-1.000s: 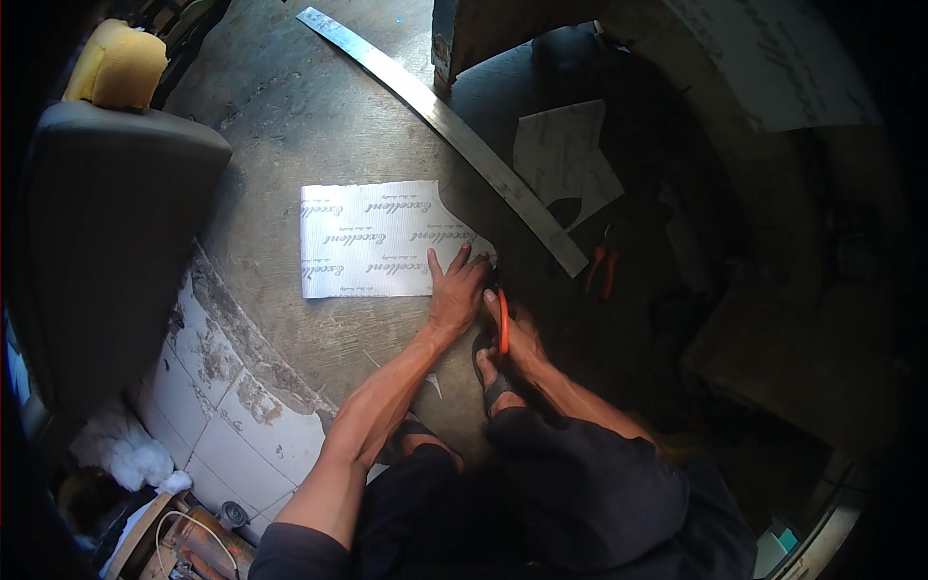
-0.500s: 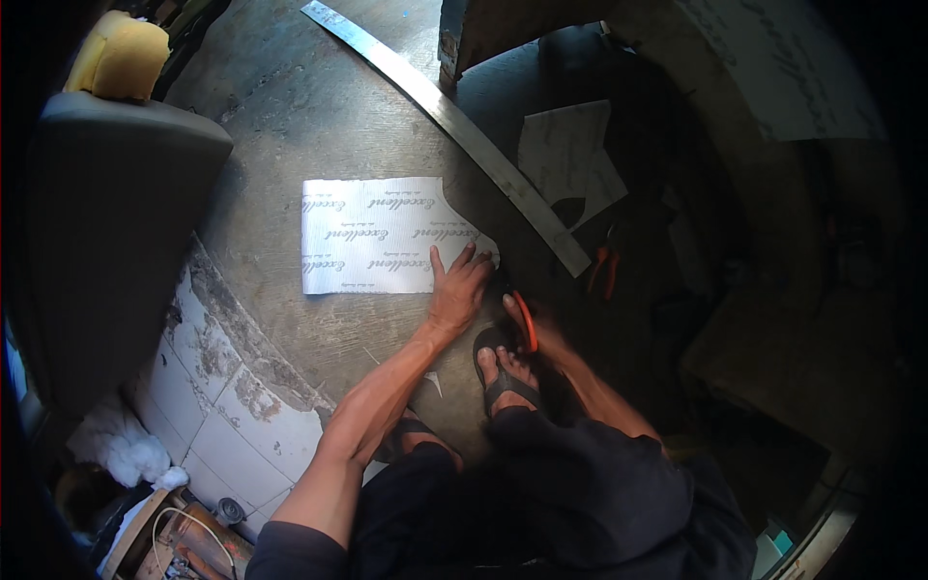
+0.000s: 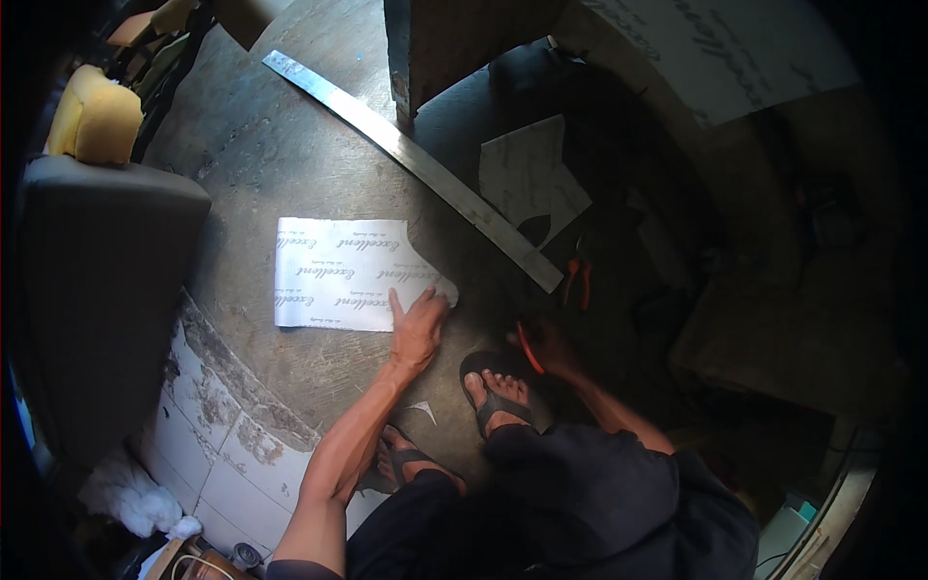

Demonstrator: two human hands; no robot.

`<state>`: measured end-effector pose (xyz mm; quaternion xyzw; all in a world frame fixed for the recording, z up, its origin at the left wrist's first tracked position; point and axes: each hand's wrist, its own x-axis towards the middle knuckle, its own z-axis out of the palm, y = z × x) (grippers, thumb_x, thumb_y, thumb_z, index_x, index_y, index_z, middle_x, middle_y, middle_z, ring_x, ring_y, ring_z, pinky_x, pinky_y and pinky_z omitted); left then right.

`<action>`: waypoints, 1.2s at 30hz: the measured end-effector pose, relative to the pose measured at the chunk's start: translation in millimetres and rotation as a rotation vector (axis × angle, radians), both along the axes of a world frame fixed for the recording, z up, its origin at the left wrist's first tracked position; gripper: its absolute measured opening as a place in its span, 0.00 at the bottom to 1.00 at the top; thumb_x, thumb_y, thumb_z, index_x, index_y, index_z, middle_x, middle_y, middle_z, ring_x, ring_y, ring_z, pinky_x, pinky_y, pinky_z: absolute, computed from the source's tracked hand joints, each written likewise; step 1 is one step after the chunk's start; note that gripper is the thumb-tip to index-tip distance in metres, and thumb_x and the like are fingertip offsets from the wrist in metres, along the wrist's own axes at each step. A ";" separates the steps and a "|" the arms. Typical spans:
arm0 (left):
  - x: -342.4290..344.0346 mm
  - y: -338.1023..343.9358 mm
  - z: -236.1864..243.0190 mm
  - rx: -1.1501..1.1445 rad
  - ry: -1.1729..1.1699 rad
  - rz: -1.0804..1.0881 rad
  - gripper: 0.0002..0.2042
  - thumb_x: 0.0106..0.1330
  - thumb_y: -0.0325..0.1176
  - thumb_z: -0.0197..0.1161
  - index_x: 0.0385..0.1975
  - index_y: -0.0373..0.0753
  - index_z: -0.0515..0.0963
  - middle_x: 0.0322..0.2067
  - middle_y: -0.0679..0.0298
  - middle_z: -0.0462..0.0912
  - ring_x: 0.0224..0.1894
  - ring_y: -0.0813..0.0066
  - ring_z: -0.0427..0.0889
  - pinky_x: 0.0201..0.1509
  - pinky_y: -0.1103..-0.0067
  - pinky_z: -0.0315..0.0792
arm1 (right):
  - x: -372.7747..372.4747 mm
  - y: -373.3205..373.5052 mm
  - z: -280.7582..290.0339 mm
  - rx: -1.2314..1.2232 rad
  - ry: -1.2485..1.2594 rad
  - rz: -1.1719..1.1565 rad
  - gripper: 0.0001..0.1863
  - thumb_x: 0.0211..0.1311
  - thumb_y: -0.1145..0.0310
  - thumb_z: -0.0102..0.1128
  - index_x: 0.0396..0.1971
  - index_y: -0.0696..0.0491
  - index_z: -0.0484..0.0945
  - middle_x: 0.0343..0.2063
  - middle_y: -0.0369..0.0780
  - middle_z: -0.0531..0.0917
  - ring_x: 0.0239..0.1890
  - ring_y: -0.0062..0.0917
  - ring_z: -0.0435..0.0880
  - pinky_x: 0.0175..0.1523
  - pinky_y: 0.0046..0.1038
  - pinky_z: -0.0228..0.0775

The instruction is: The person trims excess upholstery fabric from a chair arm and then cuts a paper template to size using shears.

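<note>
A white sheet [image 3: 329,275] printed with grey script lies on the concrete floor, its right edge cut in a curve. My left hand [image 3: 418,331] rests on its right end, fingers spread and pressing it down. To the right of the sheet, low over the dark floor, my right hand [image 3: 553,350] is closed on scissors [image 3: 530,346]. Only their red handle shows clearly; shadow hides the blades and most of the fingers. A small pale offcut [image 3: 423,412] lies between my sandalled feet.
A long metal straightedge [image 3: 416,159] crosses the floor beyond the sheet. Right of it lie another printed piece [image 3: 532,169] and red-handled pliers [image 3: 578,280]. A dark padded panel [image 3: 106,290] stands left, and a wooden post [image 3: 401,68] rises at the back.
The whole view has shifted, so the floor things sit lower and further left. My right hand has drawn away rightward from the sheet's edge with the scissors; my left hand stays on the sheet.
</note>
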<state>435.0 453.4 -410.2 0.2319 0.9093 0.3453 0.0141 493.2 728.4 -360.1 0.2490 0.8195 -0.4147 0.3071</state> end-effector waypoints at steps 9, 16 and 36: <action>18.8 -132.6 35.1 -0.236 -0.262 0.196 0.11 0.67 0.27 0.61 0.48 0.41 0.81 0.47 0.55 0.86 0.62 0.58 0.78 0.72 0.36 0.42 | -204.8 182.3 -31.6 0.693 0.442 -0.061 0.29 0.64 0.49 0.64 0.56 0.56 0.77 0.52 0.50 0.82 0.56 0.40 0.81 0.61 0.40 0.71; 42.9 -202.4 70.0 -0.455 -0.393 0.334 0.10 0.67 0.29 0.59 0.46 0.41 0.81 0.48 0.53 0.85 0.62 0.52 0.77 0.70 0.36 0.47 | -290.6 212.0 -79.6 0.851 0.460 -0.265 0.35 0.65 0.40 0.55 0.62 0.52 0.75 0.62 0.51 0.75 0.67 0.43 0.72 0.71 0.43 0.62; 34.9 -112.2 154.1 0.161 -0.786 0.133 0.24 0.70 0.40 0.63 0.63 0.40 0.73 0.55 0.49 0.81 0.54 0.60 0.82 0.55 0.72 0.76 | -126.4 -10.9 152.6 -0.160 0.538 0.451 0.15 0.70 0.63 0.59 0.50 0.54 0.80 0.40 0.47 0.86 0.44 0.35 0.87 0.49 0.33 0.76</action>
